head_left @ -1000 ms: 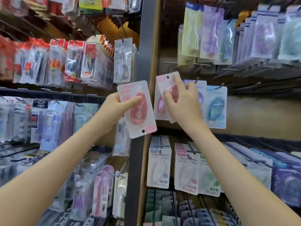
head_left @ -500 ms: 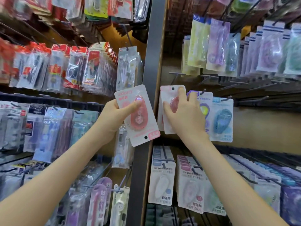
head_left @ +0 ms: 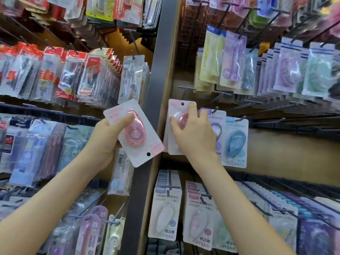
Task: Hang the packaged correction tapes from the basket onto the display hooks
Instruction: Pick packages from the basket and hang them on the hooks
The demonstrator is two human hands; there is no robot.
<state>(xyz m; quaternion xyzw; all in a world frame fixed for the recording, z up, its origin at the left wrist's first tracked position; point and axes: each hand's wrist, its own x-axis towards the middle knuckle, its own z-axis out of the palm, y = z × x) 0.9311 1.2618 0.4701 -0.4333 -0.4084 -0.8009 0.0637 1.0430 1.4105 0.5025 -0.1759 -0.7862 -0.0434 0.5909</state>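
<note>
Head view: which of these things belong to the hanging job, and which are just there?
In the job: left hand holding pink tape pack; right hand holding second pink pack at the rack.
Just there: blue tape pack, white Campus packs, red-topped packs.

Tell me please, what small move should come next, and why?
Probably the right hand slides its pink pack fully back and lets go: the pack's hole is uppermost beside the hung purple pack, and the left hand holds a second pink pack ready, hole end down.

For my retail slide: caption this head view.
Right hand holds a pink tape pack at the display hooks; left hand grips a second pack.
</note>
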